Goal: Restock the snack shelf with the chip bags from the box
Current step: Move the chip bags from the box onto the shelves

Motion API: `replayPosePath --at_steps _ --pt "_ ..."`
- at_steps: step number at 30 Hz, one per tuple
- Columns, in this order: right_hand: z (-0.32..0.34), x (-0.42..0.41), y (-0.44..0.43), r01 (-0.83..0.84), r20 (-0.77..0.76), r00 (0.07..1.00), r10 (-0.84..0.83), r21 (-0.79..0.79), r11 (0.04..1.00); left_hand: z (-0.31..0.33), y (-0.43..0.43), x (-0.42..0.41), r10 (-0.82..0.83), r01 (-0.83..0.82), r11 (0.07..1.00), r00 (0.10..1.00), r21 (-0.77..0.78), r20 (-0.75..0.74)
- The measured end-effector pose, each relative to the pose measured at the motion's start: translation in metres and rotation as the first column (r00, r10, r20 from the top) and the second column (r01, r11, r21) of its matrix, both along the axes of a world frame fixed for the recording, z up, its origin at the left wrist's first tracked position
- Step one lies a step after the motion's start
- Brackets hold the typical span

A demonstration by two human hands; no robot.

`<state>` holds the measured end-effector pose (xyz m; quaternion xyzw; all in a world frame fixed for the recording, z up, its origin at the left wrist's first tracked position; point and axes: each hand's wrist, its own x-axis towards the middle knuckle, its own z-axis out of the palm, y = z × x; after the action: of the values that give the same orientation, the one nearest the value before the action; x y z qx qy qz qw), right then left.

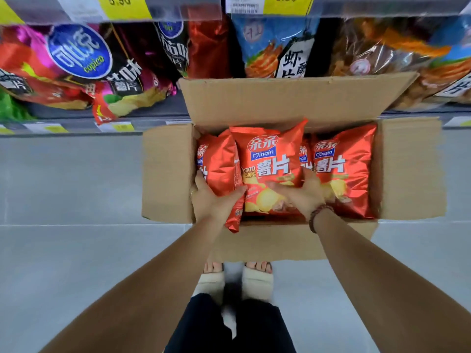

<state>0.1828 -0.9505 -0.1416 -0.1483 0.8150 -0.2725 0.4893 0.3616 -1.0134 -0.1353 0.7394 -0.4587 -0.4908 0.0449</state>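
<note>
The grey tiled floor (76,187) carries an open cardboard box (165,171) and 2 sandalled feet (257,278) just before the low snack shelf (153,108), where assorted snack bags (76,62) lean crowded together.

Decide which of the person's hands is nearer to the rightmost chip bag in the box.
Right. The right hand grips the middle bag, just left of the rightmost chip bag; the left hand grips the leftmost bag, farther away.
</note>
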Motion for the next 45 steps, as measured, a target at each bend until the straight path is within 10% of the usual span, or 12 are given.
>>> replayPosePath --at_steps 8,18,29,35,45 --pt "-0.009 -0.013 0.008 0.076 0.212 0.975 -0.067 -0.035 0.996 -0.015 0.005 0.016 0.433 -0.411 0.9 0.814 0.143 -0.387" --pt "0.001 -0.036 0.023 0.125 0.328 0.94 -0.092 -0.083 0.989 -0.023 -0.021 0.009 0.1 -0.048 0.984 0.946 0.172 -0.309" --pt "0.026 -0.018 0.034 0.228 0.418 0.897 -0.146 -0.153 0.962 0.01 -0.038 0.028 0.286 0.006 0.89 0.771 0.456 -0.569" --pt "0.081 -0.022 0.042 0.191 0.497 0.864 -0.083 -0.171 0.967 0.071 -0.043 0.057 0.138 0.246 0.848 0.753 0.47 -0.643" --pt "0.266 -0.001 0.015 0.116 0.493 0.868 0.057 -0.312 0.943 0.257 -0.063 0.082 0.138 0.144 0.937 0.683 0.318 -0.717"
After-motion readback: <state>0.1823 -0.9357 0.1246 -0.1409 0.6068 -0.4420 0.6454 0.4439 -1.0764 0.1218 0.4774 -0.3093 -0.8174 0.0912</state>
